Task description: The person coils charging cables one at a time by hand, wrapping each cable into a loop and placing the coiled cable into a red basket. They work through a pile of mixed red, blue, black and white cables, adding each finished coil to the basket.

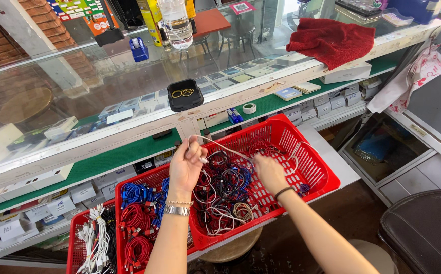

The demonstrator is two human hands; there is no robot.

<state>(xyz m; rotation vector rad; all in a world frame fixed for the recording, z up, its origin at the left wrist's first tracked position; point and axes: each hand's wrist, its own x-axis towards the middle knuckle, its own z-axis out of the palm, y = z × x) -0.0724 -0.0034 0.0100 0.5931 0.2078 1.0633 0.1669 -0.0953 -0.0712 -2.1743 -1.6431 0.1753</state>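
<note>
Left hand (186,165) pinches a thin white cable (220,146) over a red slatted plastic basket (318,167) of tangled cables; right hand (269,171) grips its other end, fingers hidden among the wires.

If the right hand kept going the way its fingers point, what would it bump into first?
The right hand points down into the red basket, so it would probably first meet the tangle of coiled cables right under its fingertips. Depth is hard to judge.
</note>
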